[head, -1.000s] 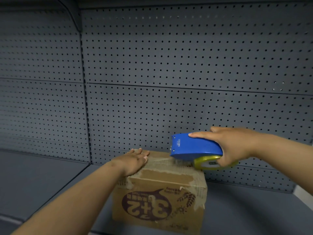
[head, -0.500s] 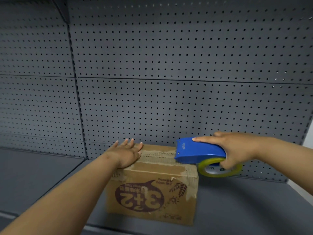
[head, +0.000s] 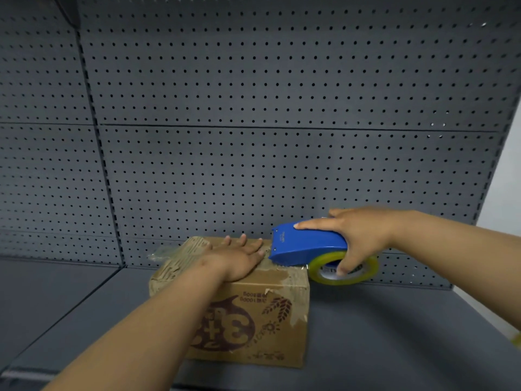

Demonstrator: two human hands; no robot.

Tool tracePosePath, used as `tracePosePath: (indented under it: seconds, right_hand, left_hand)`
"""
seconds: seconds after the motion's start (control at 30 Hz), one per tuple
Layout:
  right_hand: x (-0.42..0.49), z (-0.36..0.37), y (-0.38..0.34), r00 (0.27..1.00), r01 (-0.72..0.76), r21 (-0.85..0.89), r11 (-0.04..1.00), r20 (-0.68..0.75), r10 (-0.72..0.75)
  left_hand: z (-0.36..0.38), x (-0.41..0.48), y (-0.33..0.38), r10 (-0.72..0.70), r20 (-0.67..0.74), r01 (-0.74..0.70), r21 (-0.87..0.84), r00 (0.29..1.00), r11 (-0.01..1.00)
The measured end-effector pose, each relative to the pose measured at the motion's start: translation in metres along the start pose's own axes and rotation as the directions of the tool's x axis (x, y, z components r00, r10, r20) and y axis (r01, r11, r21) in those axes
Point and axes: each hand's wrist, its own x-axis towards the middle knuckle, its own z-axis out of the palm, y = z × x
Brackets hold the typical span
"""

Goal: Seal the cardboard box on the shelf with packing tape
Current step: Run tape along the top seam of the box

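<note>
On the shelf (head: 394,334) near its back wall sits the cardboard box (head: 253,314); left hand (head: 236,258) presses flat, fingers spread, while right hand (head: 358,244) grips the tape dispenser (head: 304,245) at the box's right edge, where cutting the strip likely follows.

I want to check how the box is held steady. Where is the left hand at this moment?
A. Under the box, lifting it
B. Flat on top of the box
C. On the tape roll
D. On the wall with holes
B: the left hand lies flat, palm down, on the top of the box, while the right hand holds the blue tape dispenser.
</note>
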Motion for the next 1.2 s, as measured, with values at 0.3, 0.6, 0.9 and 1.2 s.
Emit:
tracePosePath:
  seconds: [0.3, 0.6, 0.9, 1.2]
  right_hand:
    - [-0.011, 0.026, 0.019, 0.999, 0.015, 0.179, 0.984, -0.037, -0.009]
    - [-0.048, 0.051, 0.066, 1.000, 0.007, 0.280, 0.960, -0.015, -0.003]
    - [-0.067, 0.063, 0.067, 0.999, -0.047, 0.227, 0.973, 0.028, 0.042]
    - [-0.060, 0.047, 0.044, 0.997, -0.061, 0.110, 0.992, 0.061, 0.054]
  left_hand:
    - [0.001, -0.002, 0.000, 0.006, 0.022, -0.006, 0.004, 1.000, 1.000]
    - [0.001, 0.000, 0.000, -0.005, 0.031, 0.006, -0.007, 0.999, 1.000]
    - [0.004, 0.004, 0.000, -0.022, 0.011, 0.022, -0.001, 1.000, 1.000]
    - [0.005, 0.006, -0.002, -0.010, -0.019, 0.010, 0.006, 1.000, 1.000]
